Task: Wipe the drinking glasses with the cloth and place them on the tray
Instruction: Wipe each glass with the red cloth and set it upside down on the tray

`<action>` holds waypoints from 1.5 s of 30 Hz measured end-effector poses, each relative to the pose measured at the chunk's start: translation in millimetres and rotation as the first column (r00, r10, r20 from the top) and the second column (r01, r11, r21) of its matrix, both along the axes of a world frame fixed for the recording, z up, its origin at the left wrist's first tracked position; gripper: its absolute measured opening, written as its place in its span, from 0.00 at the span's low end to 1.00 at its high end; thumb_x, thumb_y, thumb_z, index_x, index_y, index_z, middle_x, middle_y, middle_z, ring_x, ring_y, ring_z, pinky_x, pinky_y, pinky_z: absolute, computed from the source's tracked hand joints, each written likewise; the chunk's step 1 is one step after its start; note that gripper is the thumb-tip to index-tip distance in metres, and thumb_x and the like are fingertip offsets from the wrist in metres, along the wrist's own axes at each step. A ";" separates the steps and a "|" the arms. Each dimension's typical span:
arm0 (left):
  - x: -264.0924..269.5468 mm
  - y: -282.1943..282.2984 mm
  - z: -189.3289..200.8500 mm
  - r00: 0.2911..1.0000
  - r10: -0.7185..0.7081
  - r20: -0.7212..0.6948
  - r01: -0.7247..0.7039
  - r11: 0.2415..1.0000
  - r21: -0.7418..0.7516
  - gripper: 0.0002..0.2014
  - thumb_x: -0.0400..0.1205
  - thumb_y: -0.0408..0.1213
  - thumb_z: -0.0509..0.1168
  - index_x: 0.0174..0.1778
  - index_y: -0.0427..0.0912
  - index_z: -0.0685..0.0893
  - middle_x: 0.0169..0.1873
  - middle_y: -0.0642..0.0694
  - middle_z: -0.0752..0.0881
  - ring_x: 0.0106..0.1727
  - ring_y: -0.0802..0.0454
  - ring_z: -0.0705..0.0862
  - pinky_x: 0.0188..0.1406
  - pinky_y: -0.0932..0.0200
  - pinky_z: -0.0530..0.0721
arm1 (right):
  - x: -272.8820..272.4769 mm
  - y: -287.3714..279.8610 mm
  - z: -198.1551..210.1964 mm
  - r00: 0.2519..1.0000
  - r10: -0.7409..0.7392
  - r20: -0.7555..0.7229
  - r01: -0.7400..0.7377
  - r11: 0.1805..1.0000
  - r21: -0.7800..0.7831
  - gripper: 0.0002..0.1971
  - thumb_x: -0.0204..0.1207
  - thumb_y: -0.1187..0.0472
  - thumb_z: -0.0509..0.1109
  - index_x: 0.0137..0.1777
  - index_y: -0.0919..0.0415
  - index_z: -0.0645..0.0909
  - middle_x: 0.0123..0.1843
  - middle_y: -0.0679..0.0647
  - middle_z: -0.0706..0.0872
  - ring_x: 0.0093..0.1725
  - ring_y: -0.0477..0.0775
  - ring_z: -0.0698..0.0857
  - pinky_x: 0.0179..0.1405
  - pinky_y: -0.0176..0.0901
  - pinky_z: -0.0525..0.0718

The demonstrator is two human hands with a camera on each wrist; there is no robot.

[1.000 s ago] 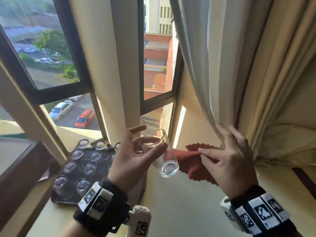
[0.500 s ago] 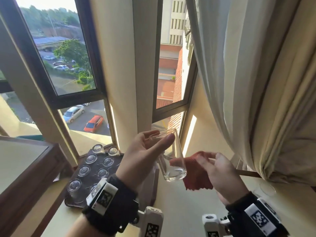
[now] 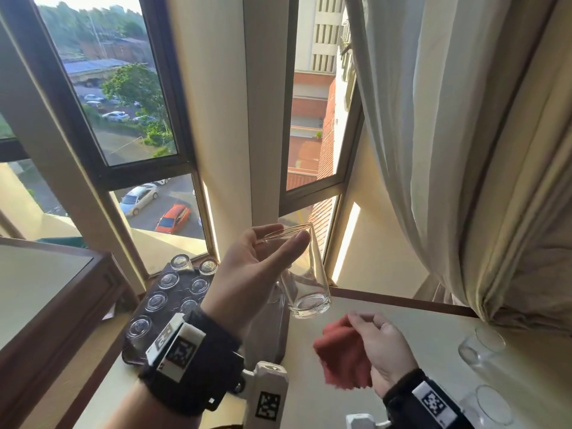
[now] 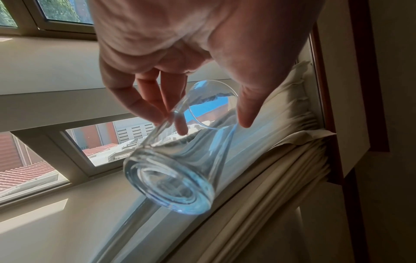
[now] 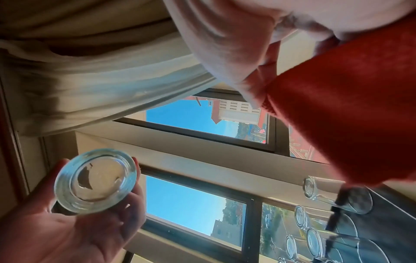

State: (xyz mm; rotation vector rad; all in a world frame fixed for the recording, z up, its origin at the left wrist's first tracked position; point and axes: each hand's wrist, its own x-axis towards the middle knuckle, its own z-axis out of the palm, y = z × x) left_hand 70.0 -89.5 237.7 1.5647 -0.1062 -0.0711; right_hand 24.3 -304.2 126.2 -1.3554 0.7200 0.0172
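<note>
1. Glass (image 3: 305, 274) hung tilted above the counter (image 3: 402, 366), pinched near its rim by the left hand (image 3: 250, 274).
2. Right hand (image 3: 385, 345) at 5 o'clock gripped the red cloth (image 3: 340, 357).
3. Tray (image 3: 173, 292) of upturned glasses lay at 9 o'clock.

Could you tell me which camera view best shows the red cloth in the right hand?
The head view: the crumpled red fabric cloth shows whole, pinched by the right hand. The right wrist view shows only a blurred close-up part. The left wrist view shows none of it.
</note>
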 end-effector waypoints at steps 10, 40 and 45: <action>-3.4 1.3 -5.7 1.000 0.003 0.010 -0.003 1.000 0.011 0.43 0.63 0.70 0.79 0.71 0.53 0.81 0.59 0.50 0.95 0.61 0.52 0.93 0.61 0.51 0.88 | 4.0 0.8 36.3 0.923 -0.071 0.378 0.048 0.996 0.071 0.11 0.88 0.59 0.65 0.62 0.67 0.76 0.54 0.69 0.91 0.55 0.68 0.92 0.55 0.64 0.89; -15.5 -47.2 24.0 0.997 -0.072 0.007 0.070 0.935 -0.349 0.31 0.85 0.62 0.68 0.66 0.35 0.84 0.49 0.40 0.91 0.46 0.50 0.89 0.47 0.58 0.91 | -11.2 47.2 134.6 0.555 0.488 0.674 0.020 0.802 -0.597 0.27 0.86 0.58 0.68 0.83 0.53 0.66 0.78 0.44 0.81 0.70 0.38 0.84 0.63 0.36 0.86; -11.2 -42.2 36.6 0.993 -0.098 0.069 0.116 0.933 -0.340 0.35 0.83 0.63 0.60 0.65 0.32 0.86 0.50 0.26 0.87 0.47 0.43 0.86 0.58 0.48 0.86 | -12.9 45.2 120.0 0.424 0.586 0.690 0.104 0.725 -0.681 0.27 0.88 0.54 0.61 0.87 0.50 0.65 0.89 0.39 0.60 0.88 0.52 0.61 0.83 0.44 0.68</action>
